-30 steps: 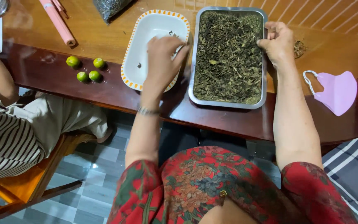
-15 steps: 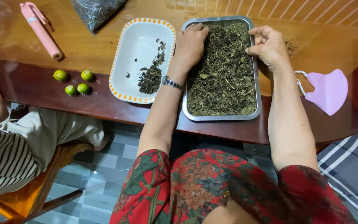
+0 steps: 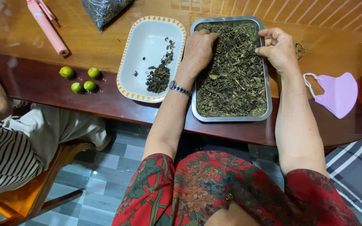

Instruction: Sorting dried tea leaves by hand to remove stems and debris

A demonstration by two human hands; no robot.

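Dark green leaves (image 3: 233, 79), probably steel-grey tray (image 3: 231, 118)

Glossy wooden table (image 3: 42, 90), grey tiled floor (image 3: 105, 175), perhaps a wooden chair (image 3: 30, 201) at left

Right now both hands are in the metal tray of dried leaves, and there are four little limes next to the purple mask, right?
Not quite. In the head view the four limes lie left of the white dish, far from the purple mask.

Since 1.0 s ago the left hand (image 3: 198, 49) has left the white dish (image 3: 147, 42), where a small pile of dried leaves (image 3: 160, 75) now lies, and rests in the steel tray (image 3: 231, 118), right hand (image 3: 278, 48) at its rim.
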